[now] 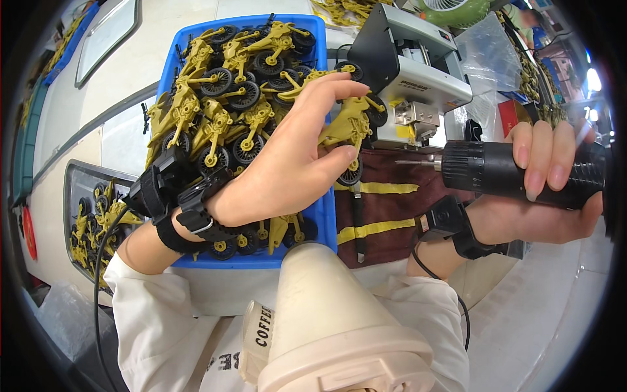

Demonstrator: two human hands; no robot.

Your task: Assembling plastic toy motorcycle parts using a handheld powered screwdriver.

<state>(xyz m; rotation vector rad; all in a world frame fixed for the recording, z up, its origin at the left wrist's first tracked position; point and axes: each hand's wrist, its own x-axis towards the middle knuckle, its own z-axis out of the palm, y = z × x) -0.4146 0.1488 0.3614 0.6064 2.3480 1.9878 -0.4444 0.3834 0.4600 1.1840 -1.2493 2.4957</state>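
My left hand (287,160) is closed on a yellow toy motorcycle (347,124) with black wheels, thumb below and fingers above. It holds the toy over the right edge of a blue bin (328,222) heaped with more such motorcycles (219,124). At the right, my right hand (548,170) wraps round a black electric screwdriver (480,166). Its thin bit points left toward the held toy, with a gap between them. Part of the toy is hidden behind my left fingers.
Behind the toy stands a grey-white machine (418,78) with a metal block in front. A maroon mat (385,212) with yellow tape strips lies below it. A beige cup-like object (320,294) stands close to me. A grey tray (75,173) of toys sits left. A green fan (450,10) is at the back.
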